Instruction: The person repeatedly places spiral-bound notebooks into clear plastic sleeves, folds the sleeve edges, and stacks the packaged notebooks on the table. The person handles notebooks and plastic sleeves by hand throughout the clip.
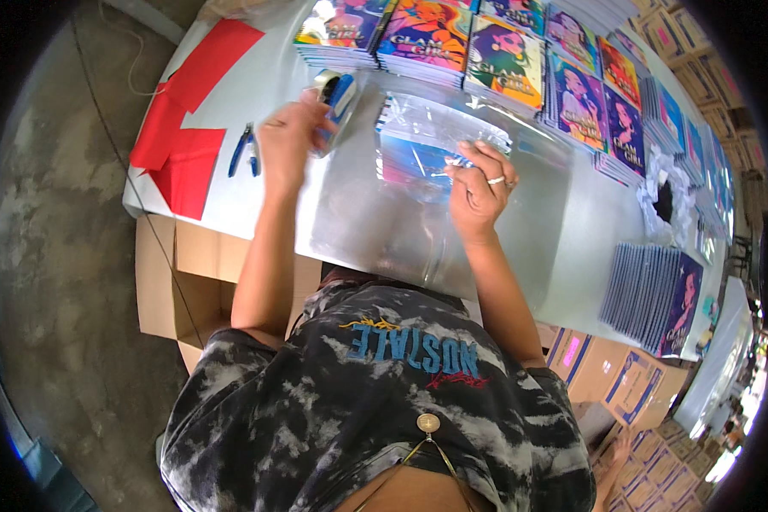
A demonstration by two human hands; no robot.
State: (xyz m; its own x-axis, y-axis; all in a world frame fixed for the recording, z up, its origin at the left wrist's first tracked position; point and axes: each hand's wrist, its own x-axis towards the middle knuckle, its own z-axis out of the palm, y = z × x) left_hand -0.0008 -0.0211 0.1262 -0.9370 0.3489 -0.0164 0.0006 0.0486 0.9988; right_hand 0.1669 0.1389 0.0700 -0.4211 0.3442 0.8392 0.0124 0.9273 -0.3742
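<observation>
Left hand closed around a blue-and-white tape dispenser, lifted just above the table's far-left work area; hand is motion-blurred, so finger detail is unclear. Right hand pinches the top edge of a clear plastic bag — thumb and fingertips closed on the film, a ring on one finger. Inside the bag: a stack of booklets with blue-pink covers, lying flat on the table directly ahead of the person, between the two hands.

Under the bag, a pile of clear plastic sheets reaches to the near table edge. White table bears the rest: blue-handled pliers just left of the left hand, red paper sheets farther left at the table end. Rows of colourful booklet stacks line the far edge; another stack lies at near right. Cardboard boxes stand below the table — more at lower right.
</observation>
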